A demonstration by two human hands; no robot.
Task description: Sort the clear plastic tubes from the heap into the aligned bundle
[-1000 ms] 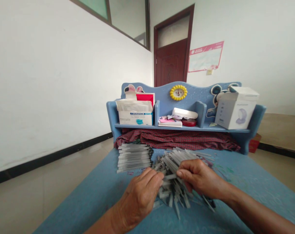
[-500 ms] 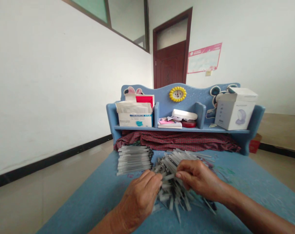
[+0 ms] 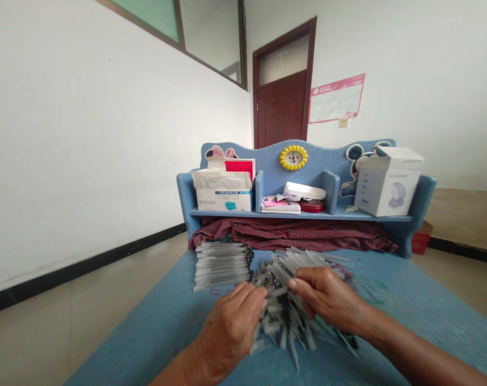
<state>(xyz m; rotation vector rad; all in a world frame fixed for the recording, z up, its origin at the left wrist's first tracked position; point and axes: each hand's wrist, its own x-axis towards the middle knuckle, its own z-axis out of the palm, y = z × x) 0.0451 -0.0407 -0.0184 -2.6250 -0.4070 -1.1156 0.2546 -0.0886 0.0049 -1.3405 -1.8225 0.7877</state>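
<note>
Both my hands rest over a loose heap of thin grey-white pen-like sticks (image 3: 285,321) on a blue table (image 3: 166,321). My left hand (image 3: 231,327) is closed, its fingertips pinching one end of a single stick (image 3: 278,292). My right hand (image 3: 327,297) is closed too, thumb and fingers pinching the other end of that stick. To the left of the heap lies a tidy stack of the same sticks (image 3: 221,262), laid side by side with dark tips to the right.
A blue desk shelf (image 3: 307,214) stands at the table's far end with a mask box (image 3: 224,198), books, a red tin, a white carton (image 3: 388,182) and a yellow clock (image 3: 293,157). Red plaid cloth (image 3: 295,233) lies under it. White wall left, brown door behind.
Both hands stay pinched on the same stick over the heap. The view has shifted slightly, so everything sits a little lower in the picture.
</note>
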